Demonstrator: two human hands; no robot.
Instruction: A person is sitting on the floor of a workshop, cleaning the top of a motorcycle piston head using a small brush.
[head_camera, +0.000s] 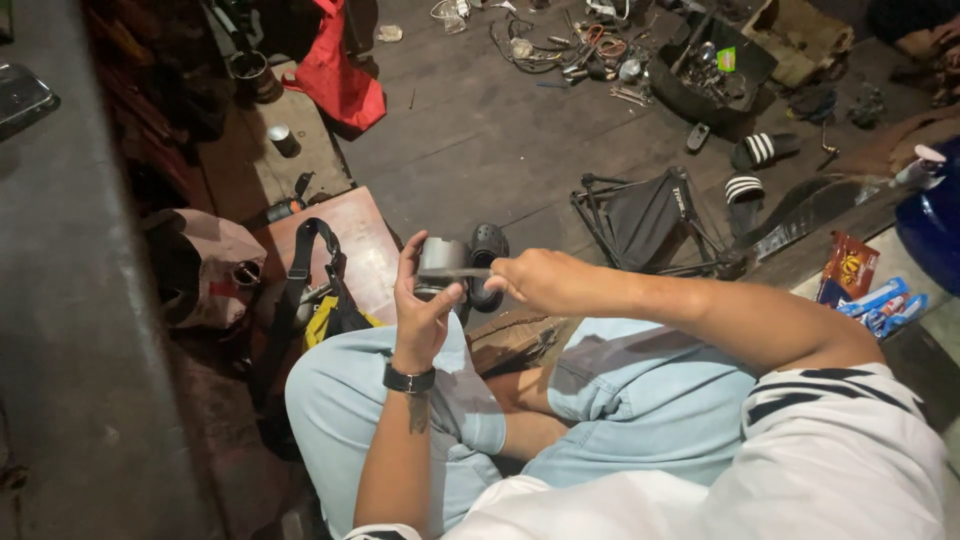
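Near the middle of the frame, the left hand is gripping one short metal cylinder, fingers curled around its left side and thumb pressing on its front, holding it upright above the knees. The right hand is reaching in from the right, its fingers pinching together on one thin flat strip that is lying across the cylinder's face; it is probably a blade or gauge, though the dim light is making that hard to tell. One black watch is sitting on the left wrist. Just behind the cylinder, one dark perforated clog is resting on the wooden floor. Toward the upper right, two black slides with white stripes are lying near one folding stool. One red bag is slumping in the upper middle-left, and one black tray of tools is sitting at the top right. Three small packets are lying at the right edge.
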